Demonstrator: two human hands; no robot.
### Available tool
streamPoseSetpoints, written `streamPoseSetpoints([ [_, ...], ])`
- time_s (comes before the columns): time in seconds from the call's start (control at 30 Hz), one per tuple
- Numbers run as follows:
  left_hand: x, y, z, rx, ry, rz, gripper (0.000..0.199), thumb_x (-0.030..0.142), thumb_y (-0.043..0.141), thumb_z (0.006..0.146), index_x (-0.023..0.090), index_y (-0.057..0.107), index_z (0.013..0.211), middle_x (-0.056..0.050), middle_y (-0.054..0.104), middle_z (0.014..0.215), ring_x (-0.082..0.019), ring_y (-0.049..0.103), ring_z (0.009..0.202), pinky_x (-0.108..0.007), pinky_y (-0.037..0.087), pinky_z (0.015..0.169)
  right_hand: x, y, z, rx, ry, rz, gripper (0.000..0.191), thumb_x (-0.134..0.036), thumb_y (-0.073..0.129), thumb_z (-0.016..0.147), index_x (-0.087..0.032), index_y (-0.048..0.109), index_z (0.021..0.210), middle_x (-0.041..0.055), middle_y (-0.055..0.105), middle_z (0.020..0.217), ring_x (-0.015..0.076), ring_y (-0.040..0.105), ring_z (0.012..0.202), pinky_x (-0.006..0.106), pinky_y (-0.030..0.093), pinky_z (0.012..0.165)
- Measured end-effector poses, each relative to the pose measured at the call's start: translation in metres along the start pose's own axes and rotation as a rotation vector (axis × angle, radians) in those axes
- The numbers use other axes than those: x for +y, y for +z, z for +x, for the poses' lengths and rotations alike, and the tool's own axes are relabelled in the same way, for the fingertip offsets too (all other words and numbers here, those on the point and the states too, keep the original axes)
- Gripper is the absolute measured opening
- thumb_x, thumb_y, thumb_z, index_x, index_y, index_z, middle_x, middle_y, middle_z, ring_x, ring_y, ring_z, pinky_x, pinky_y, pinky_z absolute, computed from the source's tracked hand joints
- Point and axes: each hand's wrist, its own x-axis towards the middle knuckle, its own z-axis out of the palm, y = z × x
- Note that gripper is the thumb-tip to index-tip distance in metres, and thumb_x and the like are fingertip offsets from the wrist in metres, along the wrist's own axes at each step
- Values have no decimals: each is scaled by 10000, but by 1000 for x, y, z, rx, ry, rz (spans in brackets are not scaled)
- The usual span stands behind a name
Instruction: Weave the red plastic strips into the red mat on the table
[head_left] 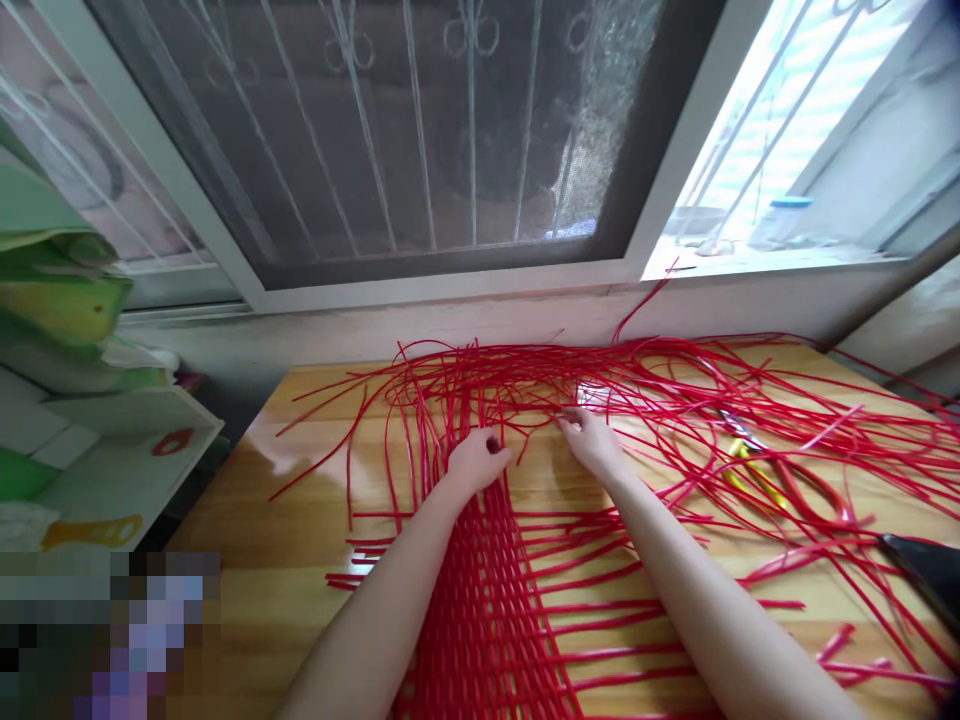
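Observation:
A woven panel of red strands [484, 620] lies on the wooden table [247, 520], its loose ends sticking out to both sides and toward the window. My left hand [478, 462] is at the panel's far end, its fingers curled over the lengthwise strands. To the right, my right hand [591, 440] has thumb and fingers pinched together at a thin red strand, near the tangle of loose red strands [637, 365] along the table's back edge. The fingertips of both hands are small in view.
Pliers with red handles [810, 490] and a yellow-handled tool [757, 478] lie among loose strands at the right. A black object [922, 570] is at the right edge. A barred window [450, 280] stands behind; a white open box [150, 440] is at left.

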Motion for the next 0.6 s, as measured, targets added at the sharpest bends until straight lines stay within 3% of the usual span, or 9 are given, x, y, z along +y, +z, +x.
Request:
streamPoseSetpoints([
  [0.1,-8,-4,-17,-65,93,-100,189,331,514,747,164,584,800,-7,626,784,-117,568,729,-212,435,663,-6,-2,-16,-5,-51,19,250,-332,424,803,-177,604,883,67,645,858,171,582,775,249,402,645],
  [0.2,-16,-4,-29,-125,166,-300,194,322,505,772,148,578,817,-16,621,805,-105,560,748,-206,438,684,-13,-1,-40,-67,-226,64,233,-347,442,793,-177,597,753,53,631,745,169,562,684,258,391,608],
  [0.3,-24,1,-35,-119,198,-509,168,284,527,764,143,564,848,-31,600,856,-111,549,800,-232,436,749,-17,3,-57,-245,-363,187,221,-320,441,787,-177,590,707,35,615,705,169,548,682,267,399,630],
  [0.4,-30,6,-40,-65,224,-535,176,275,530,765,147,558,883,-41,570,900,-120,532,849,-257,427,798,-19,7,-65,-442,-411,306,202,-291,434,788,-179,588,721,10,599,682,153,535,666,256,407,626],
  [0.6,-32,6,-51,-44,358,-377,249,145,458,780,178,556,1007,-59,507,1048,-128,490,980,-263,399,867,-28,12,-77,-358,-551,227,144,-210,441,788,-176,573,740,29,581,740,167,503,747,293,392,723],
])
